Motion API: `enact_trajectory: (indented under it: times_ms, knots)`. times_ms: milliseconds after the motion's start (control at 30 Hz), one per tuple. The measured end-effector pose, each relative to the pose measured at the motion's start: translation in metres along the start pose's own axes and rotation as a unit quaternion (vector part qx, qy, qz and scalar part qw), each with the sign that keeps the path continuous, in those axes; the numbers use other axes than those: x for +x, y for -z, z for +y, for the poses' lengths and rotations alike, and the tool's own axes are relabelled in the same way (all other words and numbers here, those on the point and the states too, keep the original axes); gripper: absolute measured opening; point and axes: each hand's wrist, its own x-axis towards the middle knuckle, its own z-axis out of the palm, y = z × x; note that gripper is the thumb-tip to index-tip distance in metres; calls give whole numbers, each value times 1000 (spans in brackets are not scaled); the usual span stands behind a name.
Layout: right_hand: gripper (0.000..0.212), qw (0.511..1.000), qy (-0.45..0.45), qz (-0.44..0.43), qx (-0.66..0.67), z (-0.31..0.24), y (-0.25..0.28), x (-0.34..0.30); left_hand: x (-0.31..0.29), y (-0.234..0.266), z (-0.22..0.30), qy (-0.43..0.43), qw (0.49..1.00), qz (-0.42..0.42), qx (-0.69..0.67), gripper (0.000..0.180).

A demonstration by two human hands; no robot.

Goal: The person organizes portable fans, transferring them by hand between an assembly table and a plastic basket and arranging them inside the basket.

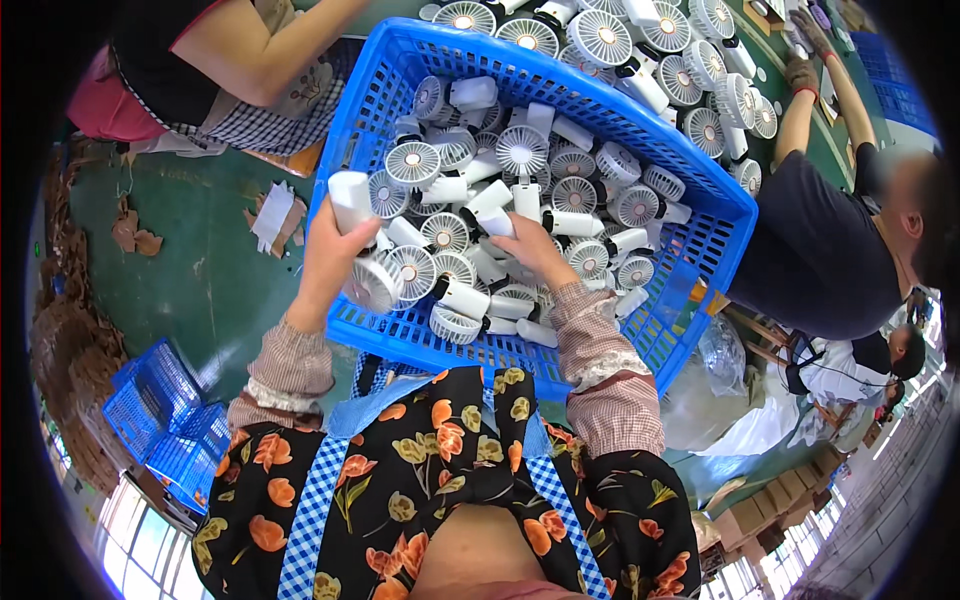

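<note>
A large blue plastic basket (735, 215) in front of me holds many small white handheld fans (522, 150), lying in a jumble with their round grilles and handles at all angles. At its left rim, my left hand (330, 255) is closed round a white handheld fan (350, 202), its handle end pointing up. A slightly blurred fan head (372, 285) shows just below that hand. Over the middle of the pile, my right hand (532, 248) has its fingers closed on the white handle of another fan (494, 222); the palm side is hidden.
Beyond the basket, more white fans (603, 38) cover a green worktable. A person's bare arm (240, 50) is at the upper left, and gloved hands (802, 75) work at the upper right. Blue crates (165, 420) and cardboard scraps (275, 220) lie on the green floor.
</note>
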Motion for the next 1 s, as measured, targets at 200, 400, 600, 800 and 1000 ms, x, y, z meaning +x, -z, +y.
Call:
enact_trajectory:
  times_ms: [200, 400, 600, 800, 1000]
  knots:
    - [43, 957, -191, -164, 145, 5, -10, 20, -45, -10, -91, 276, 899, -32, -340, 31]
    - [76, 897, -183, -258, 310, 1, -9, 20, -47, -23, -119, 158, 984, 53, -58, 69]
    - [92, 861, -214, -330, 322, 8, -6, 25, -23, -31, -127, 228, 945, -35, -232, 65]
    - [87, 848, -190, -312, 383, 21, -16, 11, -26, -43, -126, 212, 972, -81, 59, 82]
    - [75, 812, -229, -196, 500, 33, -23, 8, -18, -46, -123, 228, 952, -112, -169, 74]
